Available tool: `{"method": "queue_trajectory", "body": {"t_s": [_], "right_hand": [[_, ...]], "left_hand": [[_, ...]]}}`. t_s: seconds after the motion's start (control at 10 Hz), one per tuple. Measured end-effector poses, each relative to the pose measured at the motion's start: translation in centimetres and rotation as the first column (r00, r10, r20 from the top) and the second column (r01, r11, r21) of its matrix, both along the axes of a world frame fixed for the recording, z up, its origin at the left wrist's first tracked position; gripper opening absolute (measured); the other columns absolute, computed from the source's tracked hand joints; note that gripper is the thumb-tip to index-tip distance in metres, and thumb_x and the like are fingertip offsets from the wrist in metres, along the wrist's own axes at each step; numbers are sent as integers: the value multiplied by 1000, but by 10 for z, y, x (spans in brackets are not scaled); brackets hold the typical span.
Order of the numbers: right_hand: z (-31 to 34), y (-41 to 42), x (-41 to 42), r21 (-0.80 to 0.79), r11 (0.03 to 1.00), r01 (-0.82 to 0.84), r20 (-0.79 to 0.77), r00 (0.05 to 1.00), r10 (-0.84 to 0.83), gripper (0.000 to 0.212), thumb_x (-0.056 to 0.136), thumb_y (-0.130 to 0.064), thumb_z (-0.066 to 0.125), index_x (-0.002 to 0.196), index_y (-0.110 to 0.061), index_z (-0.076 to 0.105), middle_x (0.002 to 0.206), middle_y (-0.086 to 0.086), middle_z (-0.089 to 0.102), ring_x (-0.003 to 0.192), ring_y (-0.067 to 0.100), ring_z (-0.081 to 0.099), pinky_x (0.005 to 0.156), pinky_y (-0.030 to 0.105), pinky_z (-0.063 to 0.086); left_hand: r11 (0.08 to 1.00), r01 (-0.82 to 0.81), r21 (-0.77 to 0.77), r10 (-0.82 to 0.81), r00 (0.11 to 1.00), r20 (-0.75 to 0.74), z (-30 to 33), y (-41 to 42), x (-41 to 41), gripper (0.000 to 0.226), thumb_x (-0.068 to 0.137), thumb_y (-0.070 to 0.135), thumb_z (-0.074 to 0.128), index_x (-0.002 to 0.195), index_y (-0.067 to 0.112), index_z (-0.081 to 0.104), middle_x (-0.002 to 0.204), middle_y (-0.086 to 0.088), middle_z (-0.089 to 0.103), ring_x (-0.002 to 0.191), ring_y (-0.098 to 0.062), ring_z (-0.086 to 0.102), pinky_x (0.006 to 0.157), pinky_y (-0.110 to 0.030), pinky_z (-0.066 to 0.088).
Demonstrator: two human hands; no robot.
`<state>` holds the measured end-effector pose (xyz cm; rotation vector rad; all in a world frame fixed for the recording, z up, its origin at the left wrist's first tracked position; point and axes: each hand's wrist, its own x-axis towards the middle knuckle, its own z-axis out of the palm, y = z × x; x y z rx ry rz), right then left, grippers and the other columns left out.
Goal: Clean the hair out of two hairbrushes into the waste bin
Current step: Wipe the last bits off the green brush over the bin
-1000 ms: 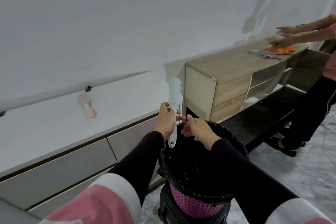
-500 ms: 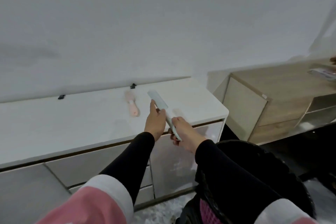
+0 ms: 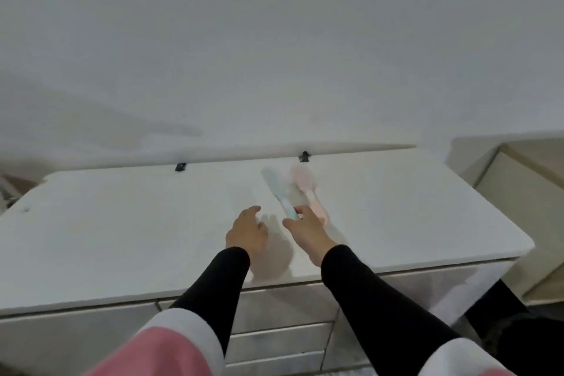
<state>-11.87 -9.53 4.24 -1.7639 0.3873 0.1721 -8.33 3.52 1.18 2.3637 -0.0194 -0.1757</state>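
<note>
A light blue hairbrush (image 3: 278,192) lies blurred on the white cabinet top (image 3: 122,232), its head toward the wall. Beside it on the right lies a pink hairbrush (image 3: 305,188), roughly parallel to it. My right hand (image 3: 306,232) has thumb and forefinger pinched on the end of the blue brush's handle. My left hand (image 3: 248,230) hovers just left of it, fingers apart and holding nothing. The black-bagged waste bin (image 3: 525,342) shows only as a dark edge at the bottom right, mostly hidden behind my right sleeve.
The white cabinet has drawers (image 3: 280,342) below its front edge. Two small black clips (image 3: 180,167) sit along its back edge by the wall. A wooden sideboard (image 3: 525,192) stands to the right.
The view swung left from the bin to the cabinet. The blue brush went from held upright over the bin to lying on the top beside the pink one. My left hand let go.
</note>
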Motion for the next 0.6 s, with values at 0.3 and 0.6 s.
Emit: {"method": "queue_trajectory", "body": {"t_s": [0.3, 0.6], "right_hand": [[-40, 48, 72, -537, 843, -32, -14, 999, 29, 43, 95, -26, 43, 134, -8, 37, 131, 13, 46, 117, 32, 50, 96, 41, 42], [-54, 58, 99, -752, 659, 4, 4, 1000, -2, 44, 95, -34, 45, 133, -11, 40, 132, 10, 43, 121, 28, 44, 96, 38, 38]], "left_hand": [[911, 104, 400, -176, 973, 147, -42, 33, 40, 56, 97, 26, 24, 152, 16, 17, 162, 2, 16, 149, -14, 10, 121, -40, 4], [914, 87, 397, -169, 970, 175, -48, 31, 45, 57, 97, 31, 17, 153, 17, 15, 163, 3, 13, 150, -12, 6, 121, -41, 0]]}}
